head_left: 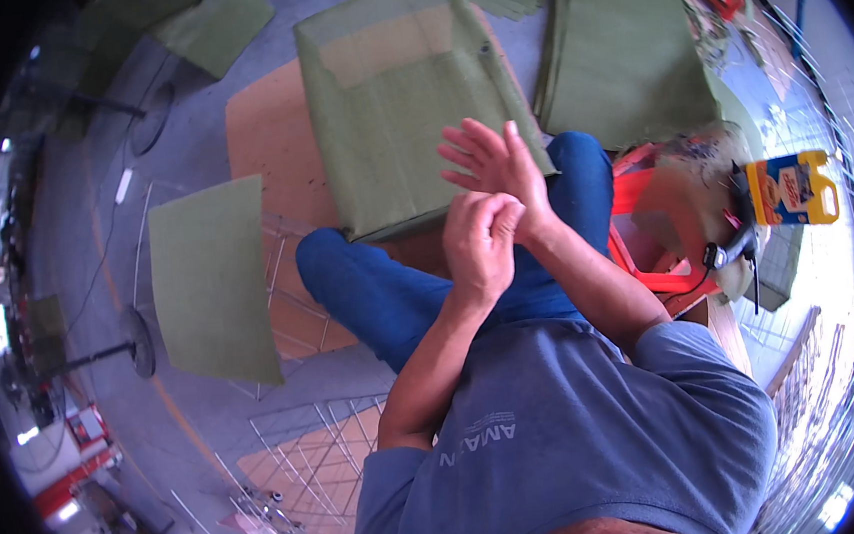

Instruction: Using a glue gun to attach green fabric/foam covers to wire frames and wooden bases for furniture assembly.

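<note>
My left hand (479, 245) is closed, its fingers curled and the thumb bent against them. It meets the heel of my right hand (501, 166), near the wrist; whatever it may pinch there is hidden. The right hand is open, fingers apart, palm partly turned up, with nothing in it. Just beyond both hands stands a box-shaped piece covered in green mesh fabric (406, 128). Its near edge lies between my knees, and a paler, see-through band crosses its far end.
Flat green sheets (621, 51) lie stacked at far right. Another green panel (212, 279) rests on wire frames at left, near brown cardboard (272, 149). To my right are a red plastic stool (634, 221), a yellow-and-blue jug (792, 190) and a black-handled tool (731, 248).
</note>
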The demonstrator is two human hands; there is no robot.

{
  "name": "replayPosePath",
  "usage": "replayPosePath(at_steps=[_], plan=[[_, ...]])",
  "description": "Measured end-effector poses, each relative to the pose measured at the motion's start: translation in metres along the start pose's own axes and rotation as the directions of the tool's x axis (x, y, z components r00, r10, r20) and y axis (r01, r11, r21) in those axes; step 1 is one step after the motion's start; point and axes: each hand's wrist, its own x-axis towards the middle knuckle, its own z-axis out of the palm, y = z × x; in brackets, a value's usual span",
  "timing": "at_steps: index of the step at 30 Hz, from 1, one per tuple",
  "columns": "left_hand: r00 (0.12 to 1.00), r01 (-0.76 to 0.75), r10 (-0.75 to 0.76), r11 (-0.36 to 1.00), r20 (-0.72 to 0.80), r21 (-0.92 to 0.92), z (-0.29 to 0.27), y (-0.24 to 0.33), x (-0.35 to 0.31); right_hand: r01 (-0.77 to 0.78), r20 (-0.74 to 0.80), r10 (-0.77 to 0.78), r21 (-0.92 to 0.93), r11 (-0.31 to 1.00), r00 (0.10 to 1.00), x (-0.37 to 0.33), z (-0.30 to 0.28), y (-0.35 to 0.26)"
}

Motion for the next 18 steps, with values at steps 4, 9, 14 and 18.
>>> replayPosePath(at_steps=[4,9,14,18], plan=[[0.971,0.220,-0.189,0.947,0.147,-0.233,-0.010,0.002,-0.031,0.077,-0.125,-0.103,-0.199,0.977,0.987,0.009,-0.011,-0.009],[0.797,0.573,-0.599,0.710,0.075,-0.410,-0.043,-0.023,-0.055,0.154,-0.078,-0.288,-0.699,0.699,0.954,-0.012,-0.039,-0.023],[0.727,0.550,-0.686,0.598,-0.018,-0.584,-0.086,-0.060,-0.066,-0.208,-0.232,0.061,-0.690,0.693,0.971,-0.049,-0.074,-0.006],[0.696,0.492,-0.717,0.454,0.023,-0.742,-0.101,-0.074,-0.058,-0.013,0.070,-0.378,-0.977,-0.211,0.923,-0.054,-0.104,0.000]])
